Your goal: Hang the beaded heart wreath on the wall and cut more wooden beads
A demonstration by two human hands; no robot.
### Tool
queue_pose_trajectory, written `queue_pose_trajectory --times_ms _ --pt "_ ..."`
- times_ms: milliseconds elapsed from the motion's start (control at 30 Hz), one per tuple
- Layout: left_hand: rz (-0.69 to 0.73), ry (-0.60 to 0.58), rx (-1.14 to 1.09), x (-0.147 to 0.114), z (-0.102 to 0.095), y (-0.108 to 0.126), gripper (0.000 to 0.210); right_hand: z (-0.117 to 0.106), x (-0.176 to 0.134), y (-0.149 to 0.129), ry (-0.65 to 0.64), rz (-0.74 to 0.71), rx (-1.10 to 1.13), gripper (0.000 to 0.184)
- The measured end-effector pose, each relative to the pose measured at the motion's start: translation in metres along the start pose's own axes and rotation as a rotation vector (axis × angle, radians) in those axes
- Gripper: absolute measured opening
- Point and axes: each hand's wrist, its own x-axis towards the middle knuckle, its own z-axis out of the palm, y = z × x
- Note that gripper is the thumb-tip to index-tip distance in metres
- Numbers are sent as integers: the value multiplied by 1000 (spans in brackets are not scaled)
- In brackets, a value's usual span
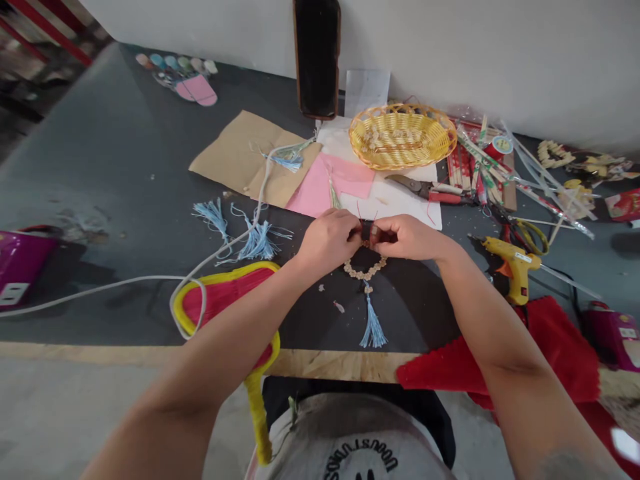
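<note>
A beaded bracelet (366,274) in pale beads lies in a loop on the dark tabletop, and a light blue tassel (373,325) hangs off its near side. At the loop's far end, my left hand (330,235) pinches the bracelet's red cord from the left. My right hand (403,236) pinches the same cord from the right, its fingertips close to those of the left. Thin red cord ends (359,211) stick up beyond the fingers. The exact spot between the fingertips is partly hidden.
Blue tassels (257,240) lie to the left beside a white cable (260,193) and a red-and-yellow fan-shaped piece (220,297). Behind are a wicker basket (403,160), pruning shears (425,189) and a propped phone (317,60). A yellow glue gun (515,267) and red cloth (560,347) are right.
</note>
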Motion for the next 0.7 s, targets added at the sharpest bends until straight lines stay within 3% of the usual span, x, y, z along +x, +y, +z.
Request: queue_pose_trajectory --times_ms 300,700 --pt "-97 -17 -106 0 -5 5 15 0 1 -2 11 4 80 9" --pt "-393 -86 -815 3 -5 7 11 1 1 -3 135 -73 127 8"
